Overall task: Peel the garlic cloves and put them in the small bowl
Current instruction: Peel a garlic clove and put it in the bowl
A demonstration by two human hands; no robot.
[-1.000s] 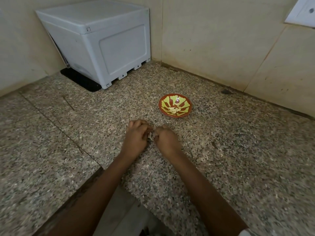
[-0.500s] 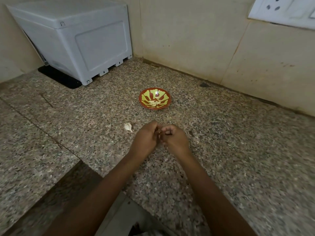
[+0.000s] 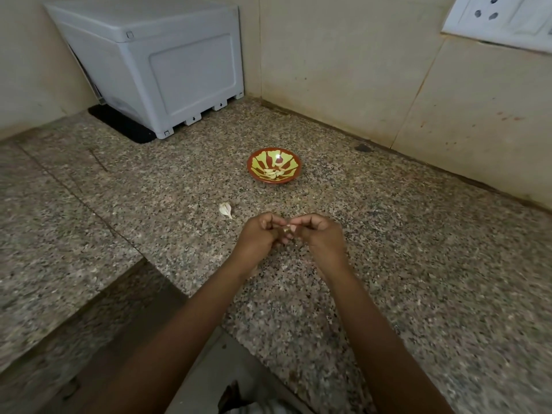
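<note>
Our fingertips [image 3: 298, 225] are curled in and meet over a small garlic clove [image 3: 287, 229], which we pinch between the left hand [image 3: 258, 237] and the right hand [image 3: 321, 234], both held just above the granite counter [image 3: 418, 264]. How much skin is left on it we cannot tell, since the clove is mostly hidden by the fingers. Just to the left of the fingers and slightly beyond them, an unpeeled clove [image 3: 225, 210] lies on the stone. Farther ahead stands the small bowl [image 3: 254, 175], with peeled cloves [image 3: 273, 173] in its bottom. We judge the peeling to be mid-way. The clove is small and slick, so a hard pull on the skin could shoot it out of the pinch onto the speckled stone, where pale bits are hard to spot. A careless toss could also miss so shallow a bowl.
</note>
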